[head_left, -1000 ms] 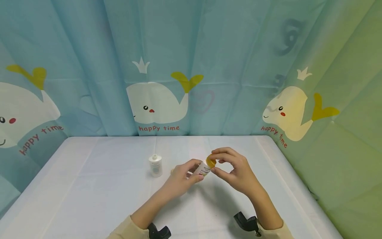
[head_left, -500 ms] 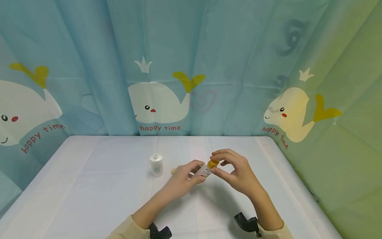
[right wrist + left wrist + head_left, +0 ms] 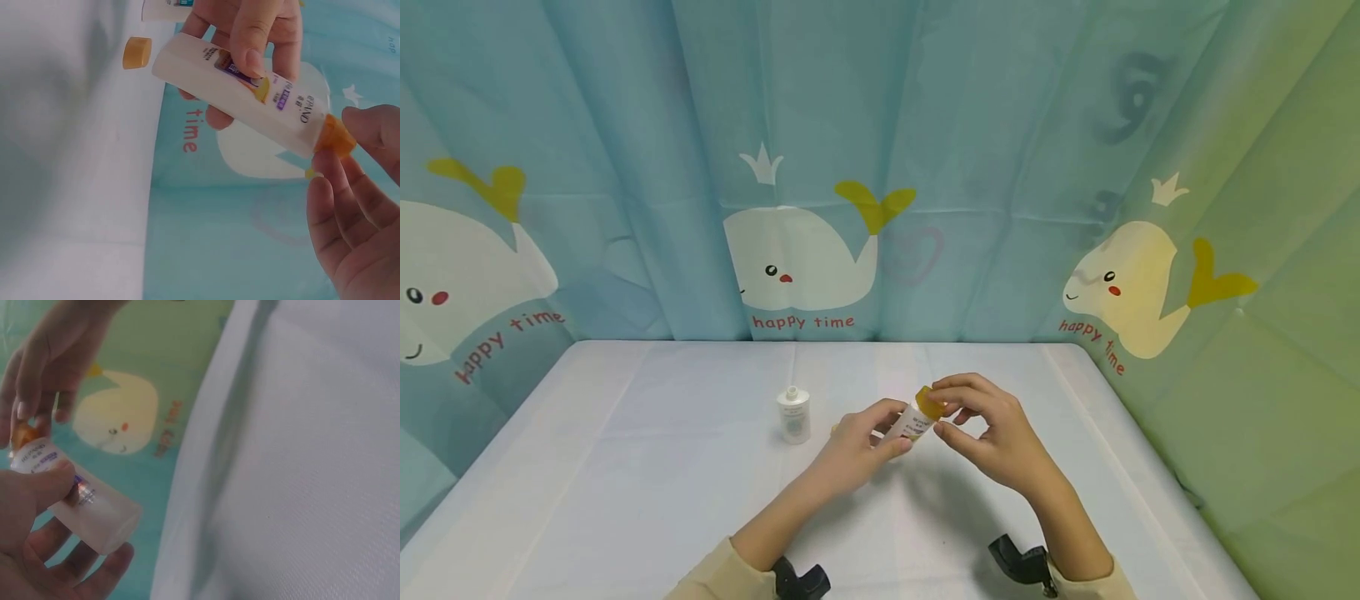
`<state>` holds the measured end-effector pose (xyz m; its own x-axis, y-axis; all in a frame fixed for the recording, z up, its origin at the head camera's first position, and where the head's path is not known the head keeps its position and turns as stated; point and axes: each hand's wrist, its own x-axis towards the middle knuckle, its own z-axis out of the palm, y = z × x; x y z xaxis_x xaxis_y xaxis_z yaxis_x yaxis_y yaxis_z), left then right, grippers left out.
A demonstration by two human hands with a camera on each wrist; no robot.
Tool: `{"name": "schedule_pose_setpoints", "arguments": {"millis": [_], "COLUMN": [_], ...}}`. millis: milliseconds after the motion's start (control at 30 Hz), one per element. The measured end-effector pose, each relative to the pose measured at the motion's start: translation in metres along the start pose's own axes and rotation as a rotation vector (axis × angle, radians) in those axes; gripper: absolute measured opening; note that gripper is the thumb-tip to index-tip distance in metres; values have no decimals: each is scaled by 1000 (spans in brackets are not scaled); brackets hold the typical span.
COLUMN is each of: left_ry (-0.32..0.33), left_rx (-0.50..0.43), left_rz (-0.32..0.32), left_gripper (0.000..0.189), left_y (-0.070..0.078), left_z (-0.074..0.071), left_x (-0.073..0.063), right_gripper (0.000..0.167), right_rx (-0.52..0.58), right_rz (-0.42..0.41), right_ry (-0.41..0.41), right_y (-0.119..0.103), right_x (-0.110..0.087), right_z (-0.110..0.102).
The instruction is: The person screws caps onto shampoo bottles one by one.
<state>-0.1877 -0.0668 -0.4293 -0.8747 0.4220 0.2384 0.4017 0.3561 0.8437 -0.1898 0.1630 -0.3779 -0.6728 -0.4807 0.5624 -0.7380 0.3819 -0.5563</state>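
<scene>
My left hand (image 3: 853, 450) grips a white, labelled plastic bottle (image 3: 910, 422), held tilted above the table with its neck end up and to the right. An orange cap (image 3: 336, 136) sits at the neck end of this bottle. Thumb and fingers of my right hand (image 3: 992, 425) pinch that cap from both sides. In the right wrist view, my left thumb (image 3: 251, 62) lies across the label. Whether the cap is screwed down or loose cannot be seen.
A second white bottle (image 3: 793, 415) stands uncapped on the white table (image 3: 662, 467), left of my hands. Another orange cap (image 3: 136, 53) lies on the table, mostly hidden behind my left hand in the head view. A whale-printed curtain (image 3: 970, 167) hangs behind the table.
The orange cap has turned between my right fingers, and its outline looks different in each frame. The held bottle has shifted slightly right and back. The standing bottle stays where it was.
</scene>
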Motion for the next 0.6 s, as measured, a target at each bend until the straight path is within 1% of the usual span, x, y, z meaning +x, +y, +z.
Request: {"name": "schedule_pose_setpoints", "arguments": {"millis": [133, 233, 433, 600], "left_ry": [-2, -12, -27, -37], "left_rx": [-5, -11, -20, -38], "left_rz": [-6, -7, -2, 24], "left_gripper": [35, 35, 35, 35], "left_y": [0, 0, -1, -2], "left_z": [0, 0, 2, 5], "left_x": [0, 0, 0, 0], "right_gripper": [35, 34, 32, 31], "right_rx": [19, 18, -27, -55], "right_rz": [-26, -30, -19, -15], "right_ry": [-11, -14, -5, 4], "right_y": [0, 0, 2, 3], "right_x": [1, 1, 0, -1], "right_z": [0, 1, 1, 1]}}
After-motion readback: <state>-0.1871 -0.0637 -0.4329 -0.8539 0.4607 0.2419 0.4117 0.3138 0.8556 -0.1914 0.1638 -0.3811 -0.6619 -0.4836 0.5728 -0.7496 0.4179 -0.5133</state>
